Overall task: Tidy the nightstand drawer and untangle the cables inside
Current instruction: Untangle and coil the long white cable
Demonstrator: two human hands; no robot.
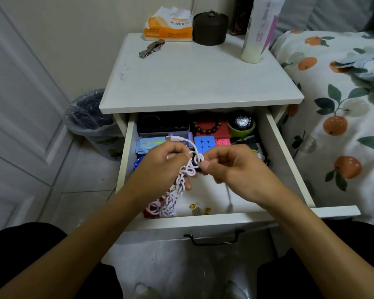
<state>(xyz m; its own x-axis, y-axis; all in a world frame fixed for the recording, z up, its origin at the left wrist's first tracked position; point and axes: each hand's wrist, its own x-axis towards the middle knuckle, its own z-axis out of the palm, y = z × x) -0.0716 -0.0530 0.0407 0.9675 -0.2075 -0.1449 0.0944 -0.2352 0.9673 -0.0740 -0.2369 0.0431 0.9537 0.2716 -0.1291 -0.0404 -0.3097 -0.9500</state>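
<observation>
The white nightstand drawer (216, 219) stands pulled out. Above it I hold a knotted white cable (183, 180). My left hand (160, 169) grips the cable near its upper end, and the plug end (170, 138) sticks up past my fingers. My right hand (231, 169) pinches a loop of the knot between thumb and forefinger. The rest of the tangle hangs down to the drawer floor at the front left. A thin grey cable (228, 196) dangles below my right hand, blurred.
In the drawer's back half lie a black case (162, 123), a bead bracelet on a red box (209, 126), a watch in a green holder (242, 124), a puzzle cube (204, 143) and a blue packet (149, 144). Tissues, a dark jar, a watch and a bottle stand on top. The bed is right, a bin left.
</observation>
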